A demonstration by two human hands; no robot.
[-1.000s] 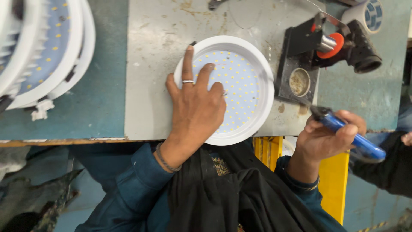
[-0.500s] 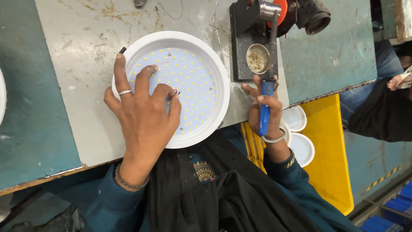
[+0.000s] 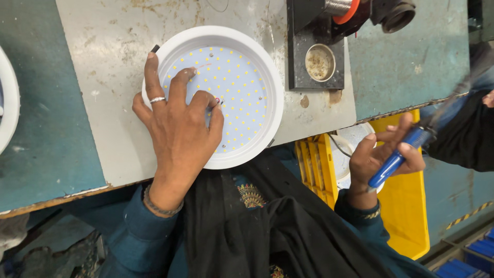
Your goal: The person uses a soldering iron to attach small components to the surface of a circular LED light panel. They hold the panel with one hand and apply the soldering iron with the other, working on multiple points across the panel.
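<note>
A round white lamp housing (image 3: 242, 67) with a disc of small yellow LED dots lies on the grey bench plate (image 3: 103, 46). My left hand (image 3: 177, 128) rests flat on its left half, fingers spread, fingertips pinching thin red wires near the disc's middle; a ring is on one finger. My right hand (image 3: 386, 157) is off the bench's edge at the right, shut on a blue-handled soldering iron (image 3: 399, 157) whose tip points up and right, blurred.
A black stand (image 3: 316, 51) with a tin of cleaning wool and a solder spool stands behind the lamp at the right. A yellow crate (image 3: 406, 206) holding white round parts sits below the bench. Another person's dark sleeve (image 3: 463, 139) is at the right edge.
My right hand has pulled the soldering iron back from the black stand, down and right off the bench edge. My left hand stays on the lamp.
</note>
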